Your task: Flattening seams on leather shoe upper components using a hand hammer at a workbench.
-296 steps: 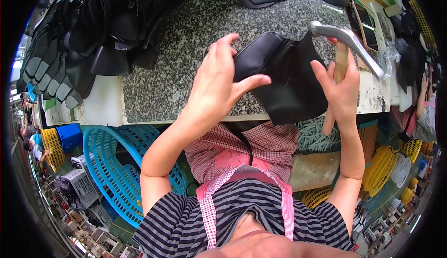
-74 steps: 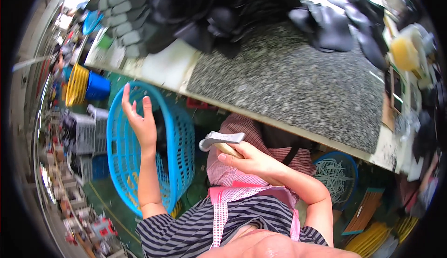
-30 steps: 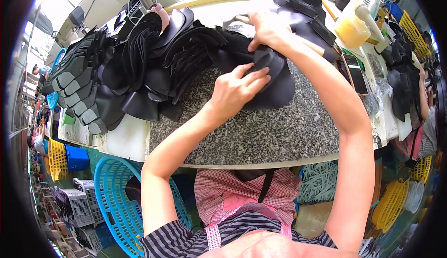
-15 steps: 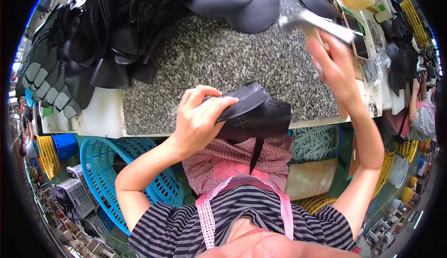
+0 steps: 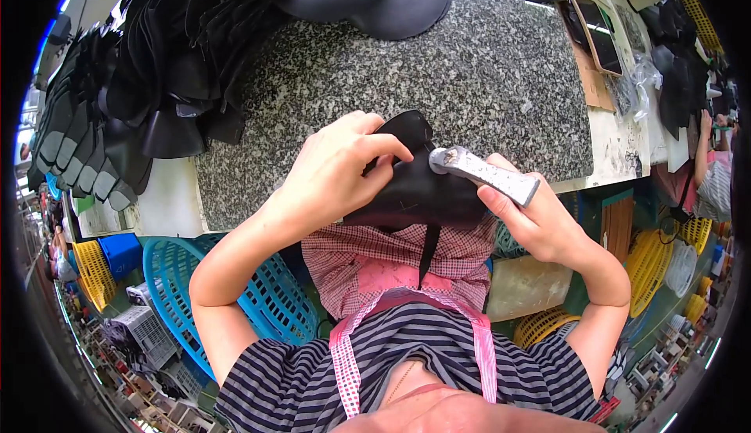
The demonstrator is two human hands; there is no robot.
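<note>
A black leather shoe upper (image 5: 434, 198) lies at the near edge of the speckled stone slab (image 5: 407, 81), partly hanging over it. My left hand (image 5: 336, 167) pinches its raised upper part between thumb and fingers. In my right hand (image 5: 540, 222) is a hammer (image 5: 485, 175) with a worn metal head. The hammer's round face rests on or just above the black leather, close to my left fingertips. Its handle is mostly hidden behind the head and my fingers.
Stacks of black leather pieces (image 5: 164, 65) cover the slab's left and far side. At the right lie a phone (image 5: 598, 34) and crumpled clear plastic (image 5: 645, 77). Blue baskets (image 5: 274, 300) stand below left, a yellow basket (image 5: 649, 269) below right. Another person (image 5: 712, 175) is at far right.
My right hand has brought the hammer down and left from above the slab onto the leather upper. My left hand has shifted its hold, and the upper's raised part has turned.
</note>
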